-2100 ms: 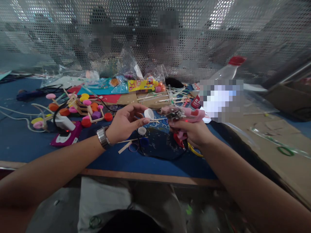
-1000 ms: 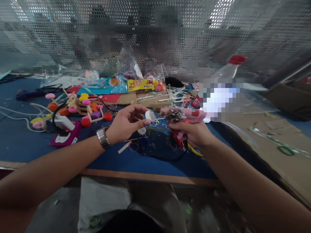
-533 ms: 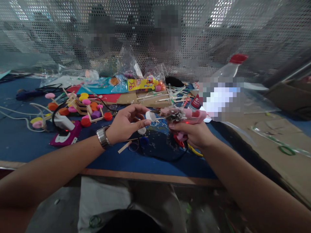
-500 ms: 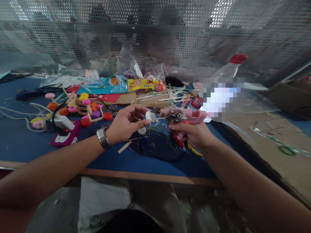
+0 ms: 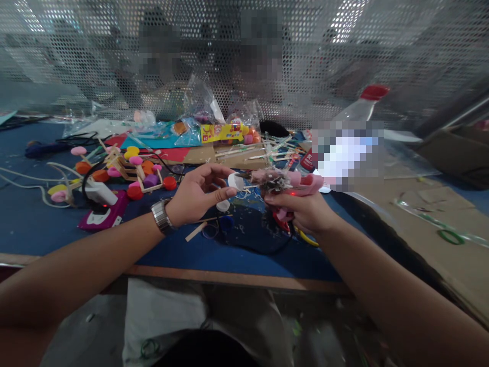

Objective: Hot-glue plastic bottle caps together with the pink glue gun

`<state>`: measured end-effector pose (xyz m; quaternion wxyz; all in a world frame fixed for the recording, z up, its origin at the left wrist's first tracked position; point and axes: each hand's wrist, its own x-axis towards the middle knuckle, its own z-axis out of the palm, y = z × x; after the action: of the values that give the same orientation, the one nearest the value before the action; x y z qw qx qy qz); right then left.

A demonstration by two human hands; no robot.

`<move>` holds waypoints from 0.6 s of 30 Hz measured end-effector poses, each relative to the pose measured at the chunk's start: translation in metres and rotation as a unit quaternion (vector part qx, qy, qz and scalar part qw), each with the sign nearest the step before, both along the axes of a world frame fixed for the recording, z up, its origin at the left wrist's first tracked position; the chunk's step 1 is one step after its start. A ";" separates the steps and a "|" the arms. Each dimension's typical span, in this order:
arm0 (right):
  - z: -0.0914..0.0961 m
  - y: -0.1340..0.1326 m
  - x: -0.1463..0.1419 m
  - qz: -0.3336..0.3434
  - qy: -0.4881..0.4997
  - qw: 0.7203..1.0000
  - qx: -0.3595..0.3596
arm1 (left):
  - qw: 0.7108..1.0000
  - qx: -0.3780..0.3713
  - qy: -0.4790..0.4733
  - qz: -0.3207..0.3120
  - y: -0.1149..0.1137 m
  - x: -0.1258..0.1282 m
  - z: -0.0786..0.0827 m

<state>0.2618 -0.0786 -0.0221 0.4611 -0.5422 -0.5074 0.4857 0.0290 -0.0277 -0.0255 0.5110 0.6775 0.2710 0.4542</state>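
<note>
Between the thumb and fingers of my left hand (image 5: 202, 192) is a white bottle cap (image 5: 236, 181), its open side turned toward the right. My right hand (image 5: 307, 209) grips a pink glue gun (image 5: 294, 179) with grimy residue on its front and a small red light lit. The gun's nozzle (image 5: 246, 176) points left and reaches the cap's opening; whether it touches the inside I cannot tell. Below the left fingers a second white cap (image 5: 223, 205) lies on the blue tabletop, near a dark blue cap (image 5: 227, 222) and a wooden stick (image 5: 196, 231).
A purple power strip (image 5: 105, 216) with a white plug stands left, beside a stick model with colourful pieces (image 5: 133, 168). Thin sticks and a yellow packet (image 5: 221, 133) lie behind. A red-capped plastic bottle (image 5: 361, 109) and a blurred bright patch are at right, near cardboard (image 5: 428, 204).
The glue gun's nozzle and the white cap have come slightly closer together. Both hands keep the same hold and have hardly moved.
</note>
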 end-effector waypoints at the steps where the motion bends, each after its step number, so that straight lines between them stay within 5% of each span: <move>1: 0.002 0.000 -0.001 0.004 0.014 1.000 -0.002 | 1.000 0.003 -0.002 0.001 0.000 0.000 0.001; 9: 0.003 -0.001 -0.003 0.030 0.091 0.995 0.016 | 0.998 -0.003 -0.053 0.044 0.007 0.001 0.000; 14: -0.005 -0.001 -0.002 0.077 0.020 0.994 0.075 | 0.982 -0.025 -0.141 0.121 0.019 0.000 0.002; 18: -0.001 0.001 -0.014 0.117 -0.048 0.991 0.050 | 0.963 -0.032 -0.197 0.179 0.028 -0.002 0.006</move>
<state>0.2477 -0.0779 -0.0227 0.4030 -0.4776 -0.6127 0.4838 0.0266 0.0006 -0.0194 0.4861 0.4986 0.2958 0.6539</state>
